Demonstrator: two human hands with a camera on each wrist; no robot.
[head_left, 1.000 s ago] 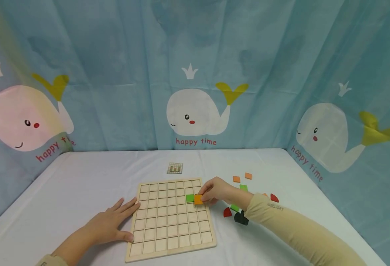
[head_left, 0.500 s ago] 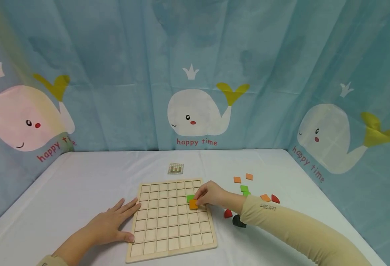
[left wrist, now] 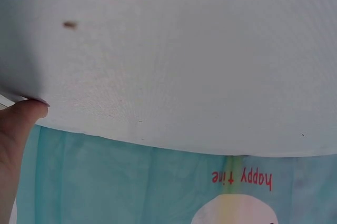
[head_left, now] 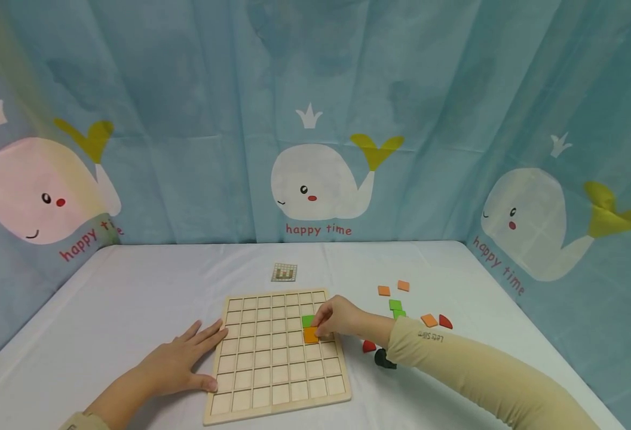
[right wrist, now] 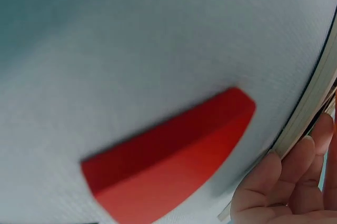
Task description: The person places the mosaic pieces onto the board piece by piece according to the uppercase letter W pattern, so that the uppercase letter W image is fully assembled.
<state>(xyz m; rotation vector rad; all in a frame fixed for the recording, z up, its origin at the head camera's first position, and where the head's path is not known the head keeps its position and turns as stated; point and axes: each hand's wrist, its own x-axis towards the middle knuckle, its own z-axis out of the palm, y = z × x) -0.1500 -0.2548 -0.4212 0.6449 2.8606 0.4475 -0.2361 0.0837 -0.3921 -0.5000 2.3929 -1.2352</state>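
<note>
A wooden grid board [head_left: 256, 362] lies on the white table, with a green square tile [head_left: 308, 321] in one of its cells. My right hand [head_left: 339, 318] pinches an orange square tile [head_left: 311, 335] over the cell just below the green one. Whether that tile is fully seated in the cell I cannot tell. Spread fingers of my left hand [head_left: 181, 360] rest at the board's left edge. In the right wrist view, curled fingers [right wrist: 300, 176] show beside the board's edge, and a red quarter-round piece [right wrist: 174, 155] lies near the camera.
Right of the board lie orange tiles [head_left: 383, 291], green tiles [head_left: 395, 305], red quarter-round pieces [head_left: 445, 322] and black pieces [head_left: 384, 359], partly behind the right sleeve [head_left: 455, 352]. A small card with a grid pattern [head_left: 284, 273] lies beyond the board. A whale-print curtain [head_left: 213, 149] surrounds the table.
My right hand has brought the orange tile from the green tile's right side to just below it, moving left and toward me. The left hand stays at the board's edge.
</note>
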